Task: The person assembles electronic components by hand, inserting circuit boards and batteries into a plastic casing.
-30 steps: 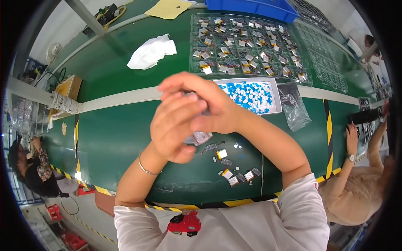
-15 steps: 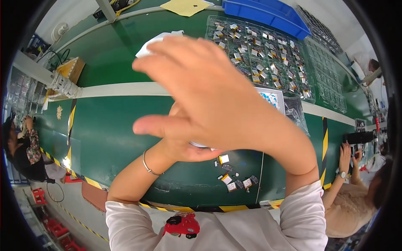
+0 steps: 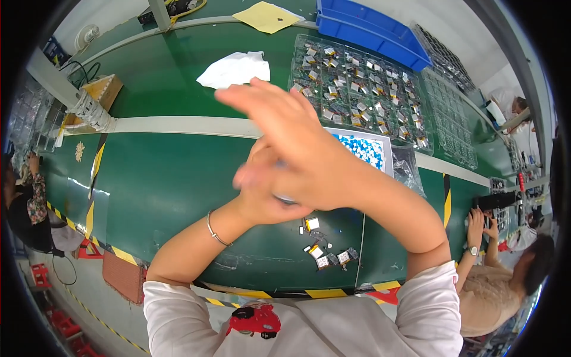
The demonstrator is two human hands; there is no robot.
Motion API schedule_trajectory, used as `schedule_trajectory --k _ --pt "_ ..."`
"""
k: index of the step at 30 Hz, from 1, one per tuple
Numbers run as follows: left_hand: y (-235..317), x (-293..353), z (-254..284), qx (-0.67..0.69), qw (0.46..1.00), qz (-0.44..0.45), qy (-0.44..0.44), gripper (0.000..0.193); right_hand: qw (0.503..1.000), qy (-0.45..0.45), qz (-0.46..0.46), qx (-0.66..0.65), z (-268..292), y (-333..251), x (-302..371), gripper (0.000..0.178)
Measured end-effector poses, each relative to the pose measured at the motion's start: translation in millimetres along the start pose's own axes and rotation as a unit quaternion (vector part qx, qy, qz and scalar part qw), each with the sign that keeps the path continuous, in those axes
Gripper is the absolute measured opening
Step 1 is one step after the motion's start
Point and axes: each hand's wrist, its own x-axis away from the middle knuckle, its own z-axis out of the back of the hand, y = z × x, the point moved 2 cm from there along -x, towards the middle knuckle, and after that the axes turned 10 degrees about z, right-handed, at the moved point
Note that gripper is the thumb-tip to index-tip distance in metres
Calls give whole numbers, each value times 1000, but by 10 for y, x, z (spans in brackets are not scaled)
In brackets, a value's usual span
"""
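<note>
My right hand (image 3: 291,140) is raised over my left hand (image 3: 270,193), palm down, its fingers stretched out and blurred by motion. Beneath it, the left hand curls around something with a pale, rounded edge; most of that object is hidden. Close to the left hand, on the green table, lie several small silver pouch batteries (image 3: 322,262) with yellow edges and black parts attached. Behind the right wrist stands a white box (image 3: 388,157) of small blue and white pieces.
Beyond a pale rail are a clear tray (image 3: 295,62) of battery units, a blue bin (image 3: 375,33), white paper (image 3: 238,68) and a yellow sheet (image 3: 266,16). A clear plastic bag (image 3: 407,169) lies beside the box. Co-workers sit at left and right.
My right hand has come lower and closer over the left hand, uncovering the white paper and more of the box. The whole view has shifted slightly.
</note>
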Motion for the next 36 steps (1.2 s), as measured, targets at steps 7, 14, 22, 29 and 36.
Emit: schedule_trajectory --k 7,14,22,29,36 --pt "120 -216 42 47 998 -43 5 86 910 94 -210 -346 250 253 471 55" --pt "344 -279 111 170 977 128 -26 75 867 138 -239 -414 -257 -9 955 84" --pt "604 -281 94 159 977 140 -11 76 887 172 -241 -353 -130 -225 942 120" --pt "1094 -12 193 10 976 -203 84 89 914 141 -200 -323 204 -520 910 96" --pt "1418 -100 -41 -207 936 -186 -214 48 939 323 -42 113 2060 -127 702 98"
